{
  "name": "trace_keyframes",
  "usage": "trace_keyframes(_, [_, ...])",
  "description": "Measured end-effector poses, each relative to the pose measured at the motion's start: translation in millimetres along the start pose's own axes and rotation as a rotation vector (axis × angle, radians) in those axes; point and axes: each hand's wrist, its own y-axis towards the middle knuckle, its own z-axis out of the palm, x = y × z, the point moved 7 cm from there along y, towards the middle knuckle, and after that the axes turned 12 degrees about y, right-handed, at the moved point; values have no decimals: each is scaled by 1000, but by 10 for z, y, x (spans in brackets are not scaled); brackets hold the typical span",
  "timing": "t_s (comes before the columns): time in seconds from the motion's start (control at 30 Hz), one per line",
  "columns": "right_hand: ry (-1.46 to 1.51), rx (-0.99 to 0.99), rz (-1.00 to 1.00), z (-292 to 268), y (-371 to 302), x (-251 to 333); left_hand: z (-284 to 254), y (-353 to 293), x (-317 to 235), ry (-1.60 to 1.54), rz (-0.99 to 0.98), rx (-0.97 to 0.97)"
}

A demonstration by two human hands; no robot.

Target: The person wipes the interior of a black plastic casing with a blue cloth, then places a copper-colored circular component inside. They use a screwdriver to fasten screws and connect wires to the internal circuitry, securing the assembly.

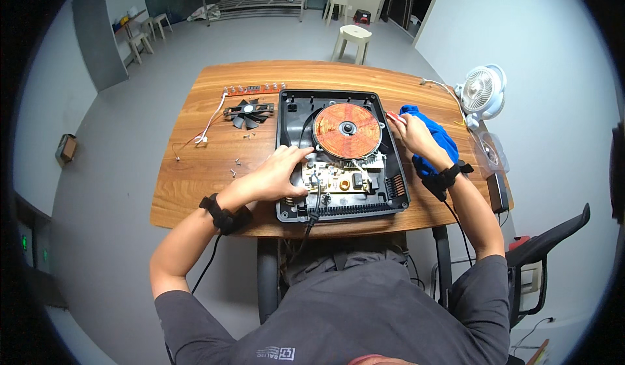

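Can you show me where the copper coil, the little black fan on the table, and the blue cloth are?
copper coil (347, 130), head view, on its orange windings.
black fan (248, 112), head view, near its hub.
blue cloth (435, 136), head view, on its folded middle.

Beneath the left hand (277, 173), the casing (291, 121) was black; its coil (347, 130) was copper-orange in concentric rings, the circuit board (342, 179) pale with dark parts. By the right hand (411, 134) lay a blue cloth (437, 136). The bench (195, 169) was warm brown woodgrain. Beyond the left hand, the fan (248, 112) was black.
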Motion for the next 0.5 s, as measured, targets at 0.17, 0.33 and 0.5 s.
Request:
trace_keyframes(0.17, [11,45,32,53,-20,83,-7,-11,-6,4,-9,14])
trace_keyframes(0.33, [-45,101,116,130,-52,128,8,-10,5,-1,-13,23])
trace_keyframes(0.5, [-39,82,24,162,-56,61,-2,-4,-22,8,-14,42])
